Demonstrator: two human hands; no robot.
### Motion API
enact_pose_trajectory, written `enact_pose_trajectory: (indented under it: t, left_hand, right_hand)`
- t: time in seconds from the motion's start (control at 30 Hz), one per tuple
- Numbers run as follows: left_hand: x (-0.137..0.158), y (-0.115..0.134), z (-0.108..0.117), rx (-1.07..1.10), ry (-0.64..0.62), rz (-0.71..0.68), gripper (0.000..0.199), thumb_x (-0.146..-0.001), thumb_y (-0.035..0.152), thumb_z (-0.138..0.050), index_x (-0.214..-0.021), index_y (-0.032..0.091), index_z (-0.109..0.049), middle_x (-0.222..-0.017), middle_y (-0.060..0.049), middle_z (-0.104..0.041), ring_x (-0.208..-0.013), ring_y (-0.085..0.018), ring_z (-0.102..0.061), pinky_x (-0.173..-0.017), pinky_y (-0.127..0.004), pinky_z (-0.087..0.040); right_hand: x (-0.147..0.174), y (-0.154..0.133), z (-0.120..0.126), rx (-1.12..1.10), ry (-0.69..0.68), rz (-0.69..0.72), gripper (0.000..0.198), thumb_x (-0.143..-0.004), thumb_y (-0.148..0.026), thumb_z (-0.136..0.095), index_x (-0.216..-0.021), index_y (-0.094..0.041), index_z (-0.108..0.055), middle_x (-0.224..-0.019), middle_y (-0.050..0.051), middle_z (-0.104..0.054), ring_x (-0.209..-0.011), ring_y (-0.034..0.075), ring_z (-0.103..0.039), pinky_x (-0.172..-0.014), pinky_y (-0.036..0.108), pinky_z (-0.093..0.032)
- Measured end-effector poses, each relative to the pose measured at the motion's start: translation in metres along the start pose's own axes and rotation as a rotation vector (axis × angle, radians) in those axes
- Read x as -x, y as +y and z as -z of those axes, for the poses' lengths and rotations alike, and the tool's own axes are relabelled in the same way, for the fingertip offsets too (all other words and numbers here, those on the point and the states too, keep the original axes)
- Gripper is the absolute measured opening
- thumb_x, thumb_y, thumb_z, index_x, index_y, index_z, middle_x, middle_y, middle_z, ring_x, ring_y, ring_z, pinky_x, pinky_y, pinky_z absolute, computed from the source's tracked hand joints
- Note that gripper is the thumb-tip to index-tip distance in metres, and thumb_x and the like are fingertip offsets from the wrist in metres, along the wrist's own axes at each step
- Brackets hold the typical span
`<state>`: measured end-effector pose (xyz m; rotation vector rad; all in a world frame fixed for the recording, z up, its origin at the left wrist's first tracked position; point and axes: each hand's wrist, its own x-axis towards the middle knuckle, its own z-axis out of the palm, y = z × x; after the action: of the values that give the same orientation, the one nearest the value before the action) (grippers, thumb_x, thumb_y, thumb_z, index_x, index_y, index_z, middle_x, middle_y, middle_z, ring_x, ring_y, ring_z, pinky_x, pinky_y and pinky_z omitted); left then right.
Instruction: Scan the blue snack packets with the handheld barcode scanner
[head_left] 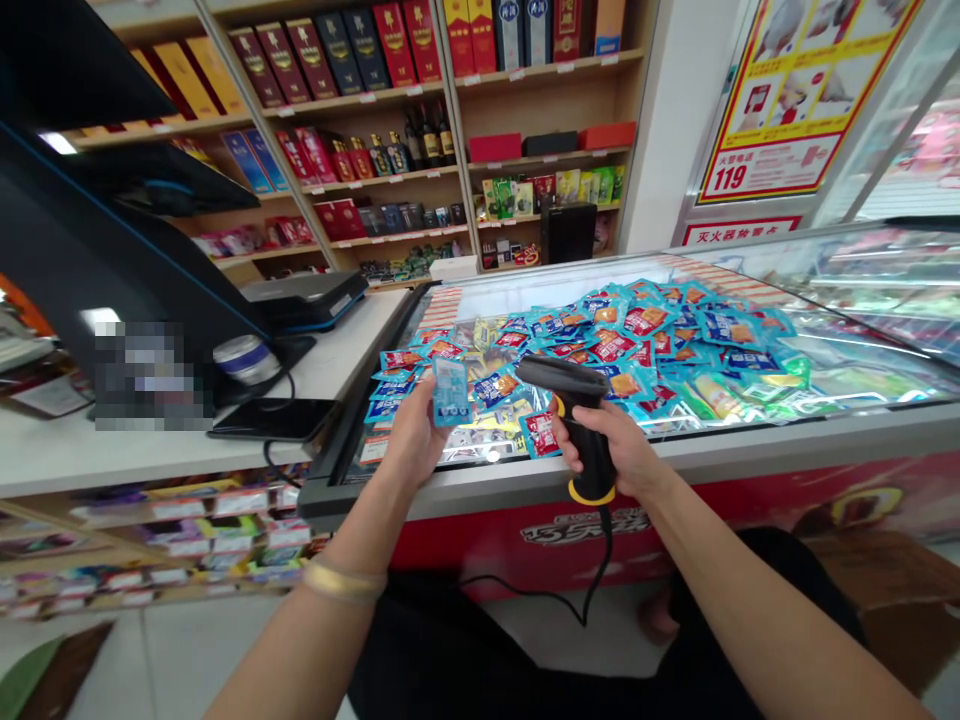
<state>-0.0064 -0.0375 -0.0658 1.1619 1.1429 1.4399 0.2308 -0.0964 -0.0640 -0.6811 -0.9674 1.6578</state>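
Note:
In my left hand point(414, 435) is a small blue snack packet point(451, 391), held upright by its edge with its printed back towards me. My right hand point(615, 440) grips the handle of a black and yellow barcode scanner point(589, 440), whose head points left towards the packet. A cord hangs from the scanner's base and loops down below the counter edge. Beyond both hands, a heap of blue and red snack packets point(611, 345) is spread over the glass top of a freezer point(480, 478). A red packet point(541, 434) lies just left of the scanner handle.
To the left, a white counter point(360, 350) bears a phone point(274, 418), a round tub point(246, 358), a scale point(304, 298) and a dark monitor stand point(150, 250). Shelves with boxes and bottles point(427, 135) stand behind. A cardboard box point(877, 570) sits at lower right.

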Motion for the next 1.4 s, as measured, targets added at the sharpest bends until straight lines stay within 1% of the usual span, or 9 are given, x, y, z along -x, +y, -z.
enact_pose_trajectory:
  t: [0.07, 0.17, 0.33, 0.7, 0.8, 0.93, 1.17, 1.27, 1.4]
  left_hand:
    - [-0.001, 0.001, -0.018, 0.253, 0.023, 0.153, 0.036, -0.09, 0.044, -0.054, -0.111, 0.017, -0.064, -0.101, -0.009, -0.074, -0.093, -0.022, -0.07, -0.085, -0.042, -0.059]
    - [0.002, 0.003, -0.037, 0.407, 0.066, 0.227, 0.026, -0.089, 0.034, -0.057, -0.106, 0.016, -0.064, -0.096, -0.007, -0.075, -0.093, -0.02, -0.071, -0.087, -0.041, -0.058]
    - [0.011, 0.003, -0.045, 0.346, 0.014, 0.191, 0.022, -0.084, 0.032, -0.064, -0.097, 0.015, -0.067, -0.093, -0.007, -0.076, -0.1, -0.022, -0.07, -0.09, -0.039, -0.057]
    - [0.013, -0.005, -0.042, 0.225, -0.077, 0.104, 0.045, -0.07, 0.051, -0.074, -0.096, 0.015, -0.071, -0.094, -0.008, -0.076, -0.108, -0.029, -0.067, -0.092, -0.041, -0.055]
    - [0.012, -0.01, -0.037, 0.088, -0.1, 0.011, 0.05, -0.077, 0.056, -0.066, -0.107, 0.016, -0.071, -0.11, -0.01, -0.074, -0.117, -0.029, -0.063, -0.099, -0.043, -0.051]
    - [0.011, -0.007, -0.038, -0.256, -0.197, -0.278, 0.055, -0.087, 0.055, -0.057, -0.13, 0.02, -0.062, -0.136, -0.011, -0.062, -0.128, -0.026, -0.055, -0.105, -0.041, -0.046]
    - [0.007, 0.0, -0.096, -0.766, -0.518, -0.869, 0.047, -0.094, 0.037, -0.051, -0.138, 0.021, -0.053, -0.143, -0.015, -0.052, -0.133, -0.024, -0.048, -0.113, -0.043, -0.038]
    - [0.009, -0.005, -0.122, -1.043, -0.587, -0.884, 0.051, -0.091, 0.041, -0.056, -0.141, 0.029, -0.051, -0.15, -0.013, -0.044, -0.141, -0.031, -0.038, -0.116, -0.056, -0.029]
    - [0.013, -0.008, -0.135, -1.346, -0.623, -0.717, 0.067, -0.082, 0.054, -0.066, -0.144, 0.046, -0.042, -0.16, -0.006, -0.029, -0.147, -0.047, -0.015, -0.11, -0.075, -0.019]
  right_hand:
    - [-0.001, 0.0, 0.001, 0.012, -0.009, -0.025, 0.032, -0.069, -0.039, -0.074, -0.087, -0.016, -0.062, -0.067, 0.0, -0.058, -0.047, 0.008, -0.049, -0.04, 0.02, -0.041]
    - [-0.002, 0.001, 0.002, 0.028, -0.028, -0.051, 0.031, -0.069, -0.039, -0.075, -0.083, -0.015, -0.061, -0.067, 0.0, -0.058, -0.047, 0.008, -0.05, -0.04, 0.019, -0.042]
    - [-0.002, 0.003, 0.003, 0.06, -0.078, -0.057, 0.028, -0.071, -0.039, -0.074, -0.077, -0.015, -0.061, -0.066, 0.0, -0.058, -0.049, 0.008, -0.05, -0.041, 0.019, -0.043]
    - [-0.004, 0.004, 0.003, 0.048, -0.098, -0.068, 0.027, -0.071, -0.037, -0.074, -0.078, -0.014, -0.062, -0.067, 0.001, -0.058, -0.049, 0.008, -0.051, -0.041, 0.019, -0.044]
    - [-0.001, 0.004, 0.003, 0.015, -0.076, -0.028, 0.026, -0.072, -0.036, -0.073, -0.083, -0.015, -0.062, -0.068, 0.001, -0.058, -0.049, 0.008, -0.051, -0.041, 0.019, -0.043]
    - [0.007, -0.002, 0.01, -0.082, -0.003, 0.065, 0.026, -0.074, -0.036, -0.07, -0.088, -0.016, -0.062, -0.068, 0.001, -0.058, -0.048, 0.008, -0.049, -0.041, 0.02, -0.041]
    - [0.026, -0.028, 0.048, -0.14, 0.184, 0.229, 0.028, -0.072, -0.036, -0.07, -0.092, -0.017, -0.065, -0.068, -0.001, -0.056, -0.051, 0.008, -0.048, -0.042, 0.018, -0.041]
    - [0.032, -0.035, 0.061, -0.136, 0.254, 0.257, 0.025, -0.072, -0.035, -0.069, -0.09, -0.017, -0.064, -0.068, -0.001, -0.055, -0.05, 0.008, -0.048, -0.042, 0.018, -0.042]
    - [0.036, -0.038, 0.07, -0.13, 0.301, 0.263, 0.026, -0.07, -0.035, -0.07, -0.089, -0.017, -0.065, -0.067, -0.001, -0.056, -0.05, 0.008, -0.048, -0.041, 0.018, -0.042]
